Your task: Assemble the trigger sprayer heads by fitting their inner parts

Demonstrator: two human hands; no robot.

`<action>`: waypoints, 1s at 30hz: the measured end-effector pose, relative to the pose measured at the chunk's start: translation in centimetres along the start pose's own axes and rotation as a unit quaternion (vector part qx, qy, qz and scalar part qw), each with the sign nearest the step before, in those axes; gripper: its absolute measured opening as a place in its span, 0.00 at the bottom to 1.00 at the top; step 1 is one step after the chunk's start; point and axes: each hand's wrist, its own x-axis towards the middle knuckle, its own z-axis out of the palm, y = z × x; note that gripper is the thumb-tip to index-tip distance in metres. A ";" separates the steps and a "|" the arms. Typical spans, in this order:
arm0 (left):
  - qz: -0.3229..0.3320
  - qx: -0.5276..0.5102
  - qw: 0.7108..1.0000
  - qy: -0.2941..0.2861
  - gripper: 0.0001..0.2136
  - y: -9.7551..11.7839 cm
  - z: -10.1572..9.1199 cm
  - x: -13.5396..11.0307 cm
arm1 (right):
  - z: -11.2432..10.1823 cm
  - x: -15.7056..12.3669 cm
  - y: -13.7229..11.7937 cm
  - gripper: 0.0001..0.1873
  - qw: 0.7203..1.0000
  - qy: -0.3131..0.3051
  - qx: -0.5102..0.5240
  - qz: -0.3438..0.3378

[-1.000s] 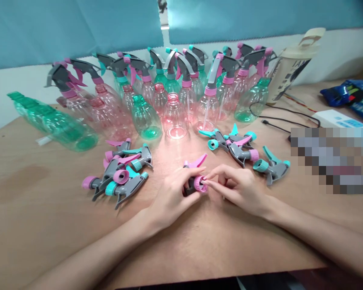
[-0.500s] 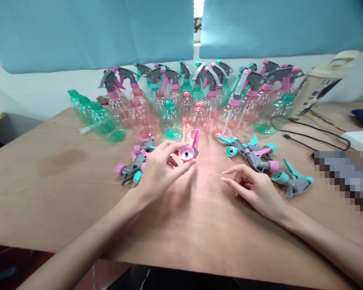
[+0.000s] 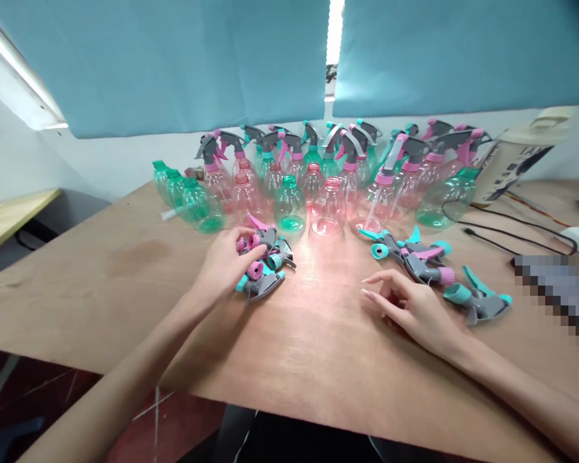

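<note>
Spray bottles (image 3: 312,186) and loose trigger heads (image 3: 416,267) (on a table (image 3: 318,360)) suggest a workshop.

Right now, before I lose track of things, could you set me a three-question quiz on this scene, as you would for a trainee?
1. Multiple choice: what is at the fingertips of the left hand?
A) A black cable
B) A pile of spray heads
C) A blue curtain

2. True or false: the right hand has a spray head in its grip.

3. Fill the gap: in this view, the tall cream bottle stands to the ____ of the cluster of see-through bottles.

Key:
1. B.
2. False; no object shows between its curled fingers.
3. Right.
</note>
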 end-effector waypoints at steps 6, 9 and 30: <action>0.132 0.164 0.977 0.036 0.14 1.7 0.7 -1.7 | -0.2 0.0 -0.1 0.10 1.000 -0.010 -0.025 -0.016; 0.188 0.168 0.967 0.024 0.12 2.9 2.2 -2.2 | -0.2 0.2 0.1 0.08 0.999 -0.010 -0.028 -0.033; 0.445 0.098 0.849 -0.268 0.09 16.7 19.0 1.1 | -0.3 -0.3 -1.5 0.23 0.965 0.003 0.057 -0.255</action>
